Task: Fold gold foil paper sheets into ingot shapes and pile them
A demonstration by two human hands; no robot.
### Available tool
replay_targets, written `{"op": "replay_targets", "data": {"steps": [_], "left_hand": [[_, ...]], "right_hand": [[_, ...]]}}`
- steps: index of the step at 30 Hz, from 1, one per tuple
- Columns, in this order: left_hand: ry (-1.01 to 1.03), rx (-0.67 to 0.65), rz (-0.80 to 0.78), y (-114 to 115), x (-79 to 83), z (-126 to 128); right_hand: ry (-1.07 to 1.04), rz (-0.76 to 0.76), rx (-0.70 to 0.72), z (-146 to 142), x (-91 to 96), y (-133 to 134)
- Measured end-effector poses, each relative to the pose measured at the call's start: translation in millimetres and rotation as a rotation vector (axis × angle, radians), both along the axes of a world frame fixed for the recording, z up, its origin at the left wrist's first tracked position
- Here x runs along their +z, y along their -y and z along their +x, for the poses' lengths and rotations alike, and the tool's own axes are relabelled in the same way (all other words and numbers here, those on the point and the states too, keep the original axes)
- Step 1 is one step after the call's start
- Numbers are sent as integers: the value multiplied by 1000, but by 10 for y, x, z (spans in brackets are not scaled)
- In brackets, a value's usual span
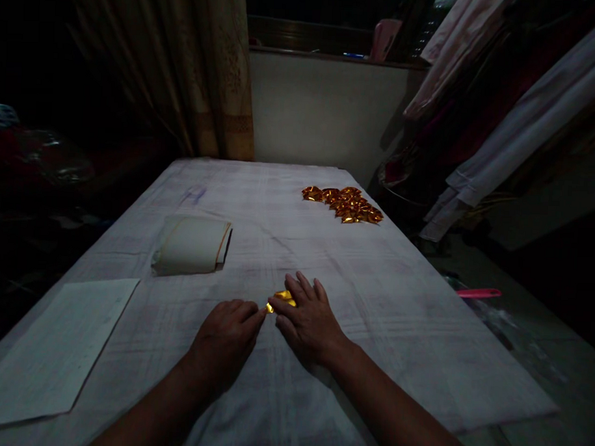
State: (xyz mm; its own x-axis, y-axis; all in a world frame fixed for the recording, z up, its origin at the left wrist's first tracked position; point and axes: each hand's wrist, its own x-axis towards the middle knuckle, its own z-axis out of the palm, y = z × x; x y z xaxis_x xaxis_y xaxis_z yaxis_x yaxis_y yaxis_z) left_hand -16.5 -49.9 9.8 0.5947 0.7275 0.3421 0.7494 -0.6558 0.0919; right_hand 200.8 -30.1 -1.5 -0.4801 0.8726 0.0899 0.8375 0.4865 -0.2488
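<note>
A small piece of shiny gold foil [286, 295] lies on the cloth-covered table between my two hands. My left hand [229, 331] is closed, with its thumb and forefinger pinched at the foil's left end. Over the foil's right part rests my right hand [310, 320], palm down, its fingers stretched out and spread. Its forefinger lies across the foil and hides some of it, so the foil's full shape cannot be made out. Farther back on the right sits a heap of shiny orange-gold foil pieces [349, 206].
A pale folded packet [192, 245] lies left of centre on the white checked tablecloth [272, 241]. A white sheet of paper [61, 351] is at the left edge. Clothes [495, 145] hang at right; a curtain [215, 70] and wall [321, 113] stand behind.
</note>
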Motion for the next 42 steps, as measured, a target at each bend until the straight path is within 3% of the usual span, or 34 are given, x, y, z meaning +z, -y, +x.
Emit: {"op": "replay_targets", "data": {"steps": [9,17,24,30,36,42], "left_hand": [[-16,1,-14,5,-1,-1],[-16,-5,-36,9,-18,1],[-16,6,-49,-44,63,-10],[-59,91,-153,-99,237,153],[54,163,-60,-189,86,308],[164,1,15,-257,17,419]], "right_hand": [[42,12,-122,-6,0,-21],[45,-56,175,219,71,203],[60,-103,41,420,49,107],[-103,66,-147,513,-180,89],[-178,167,-178,519,-277,96],[-242,158,-136,535,-272,96]]}}
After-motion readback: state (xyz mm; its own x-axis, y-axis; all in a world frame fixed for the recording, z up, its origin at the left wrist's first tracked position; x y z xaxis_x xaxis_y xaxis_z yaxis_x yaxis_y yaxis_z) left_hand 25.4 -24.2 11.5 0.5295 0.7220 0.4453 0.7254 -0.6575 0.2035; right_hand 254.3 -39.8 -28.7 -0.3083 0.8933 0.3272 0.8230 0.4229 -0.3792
